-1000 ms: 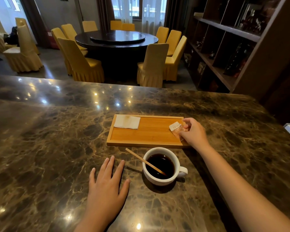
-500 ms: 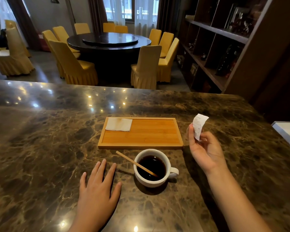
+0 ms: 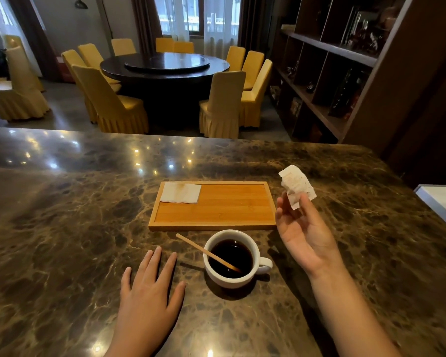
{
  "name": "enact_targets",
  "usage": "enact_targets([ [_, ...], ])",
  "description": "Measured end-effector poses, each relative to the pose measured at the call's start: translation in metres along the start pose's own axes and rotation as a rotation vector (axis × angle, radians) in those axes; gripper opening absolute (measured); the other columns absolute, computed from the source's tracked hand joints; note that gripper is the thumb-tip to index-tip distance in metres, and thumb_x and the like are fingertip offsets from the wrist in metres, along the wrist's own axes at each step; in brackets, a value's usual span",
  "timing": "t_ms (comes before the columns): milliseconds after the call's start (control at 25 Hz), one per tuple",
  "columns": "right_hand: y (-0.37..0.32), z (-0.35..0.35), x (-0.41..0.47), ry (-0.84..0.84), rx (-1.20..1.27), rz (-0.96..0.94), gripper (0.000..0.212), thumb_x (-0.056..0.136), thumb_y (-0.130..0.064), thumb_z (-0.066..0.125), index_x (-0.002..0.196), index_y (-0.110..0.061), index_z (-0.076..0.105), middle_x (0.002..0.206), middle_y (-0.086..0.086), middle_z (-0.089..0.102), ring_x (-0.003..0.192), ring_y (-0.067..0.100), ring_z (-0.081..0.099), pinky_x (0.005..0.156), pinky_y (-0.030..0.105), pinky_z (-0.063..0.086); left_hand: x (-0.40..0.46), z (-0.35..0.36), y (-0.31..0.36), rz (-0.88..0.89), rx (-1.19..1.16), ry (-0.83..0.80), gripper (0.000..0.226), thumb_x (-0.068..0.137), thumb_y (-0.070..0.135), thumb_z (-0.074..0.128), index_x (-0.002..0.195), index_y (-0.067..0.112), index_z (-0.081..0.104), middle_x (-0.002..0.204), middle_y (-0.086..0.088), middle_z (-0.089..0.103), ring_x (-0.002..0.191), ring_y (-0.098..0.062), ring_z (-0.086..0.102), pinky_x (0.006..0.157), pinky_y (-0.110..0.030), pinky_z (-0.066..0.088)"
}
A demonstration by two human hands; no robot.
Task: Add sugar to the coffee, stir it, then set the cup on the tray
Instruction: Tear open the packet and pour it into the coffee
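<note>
A white cup (image 3: 231,258) of black coffee stands on the marble counter (image 3: 62,228), its handle turned to the right, and everything else sits around it. A thin wooden stick (image 3: 207,252) leans in the cup, its low end in the coffee and its upper end pointing out over the rim to the left. Just behind the cup, close but not touching, lies the wooden tray (image 3: 213,206), and a folded white napkin (image 3: 180,193) lies in the tray's far left corner. To the left of the cup the left hand (image 3: 150,297) lies flat on the counter, palm down, fingers spread and holding nothing. To the right of the cup and raised above the counter, the right hand (image 3: 304,233) is turned palm up, with thumb and fingertips pinched on the lower end of a small white sugar packet (image 3: 296,184), which stands up crumpled beside the tray's right end.
</note>
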State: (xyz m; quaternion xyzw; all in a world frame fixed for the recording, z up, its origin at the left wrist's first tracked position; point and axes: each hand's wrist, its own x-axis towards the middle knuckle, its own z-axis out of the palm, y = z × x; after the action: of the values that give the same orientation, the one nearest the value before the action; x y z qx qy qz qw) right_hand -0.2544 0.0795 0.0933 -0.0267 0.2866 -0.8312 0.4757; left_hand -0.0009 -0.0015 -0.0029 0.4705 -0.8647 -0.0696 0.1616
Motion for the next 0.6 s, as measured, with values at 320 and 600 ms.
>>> enact_targets([
  [320, 0.005, -0.011, -0.013, 0.085, -0.327, -0.003, 0.015, 0.087, -0.012, 0.056, 0.099, -0.013, 0.064, 0.095, 0.011, 0.067, 0.057, 0.009, 0.061, 0.049, 0.015, 0.053, -0.001, -0.003, 0.002, -0.005, -0.004, 0.001, 0.067, 0.078, 0.059, 0.014, 0.135, 0.028, 0.030, 0.145, -0.005, 0.025, 0.131, -0.014, 0.008, 0.105, -0.050, 0.006],
  [600, 0.007, -0.007, -0.016, -0.077, -0.765, -0.139, 0.027, 0.079, -0.001, 0.063, 0.101, -0.016, 0.062, 0.073, 0.000, 0.076, 0.054, 0.007, 0.064, 0.052, 0.016, 0.055, -0.002, -0.003, 0.000, 0.016, 0.010, -0.016, 0.065, 0.080, 0.059, 0.012, 0.137, 0.030, 0.022, 0.147, -0.004, 0.017, 0.130, -0.010, -0.001, 0.105, -0.048, -0.001],
])
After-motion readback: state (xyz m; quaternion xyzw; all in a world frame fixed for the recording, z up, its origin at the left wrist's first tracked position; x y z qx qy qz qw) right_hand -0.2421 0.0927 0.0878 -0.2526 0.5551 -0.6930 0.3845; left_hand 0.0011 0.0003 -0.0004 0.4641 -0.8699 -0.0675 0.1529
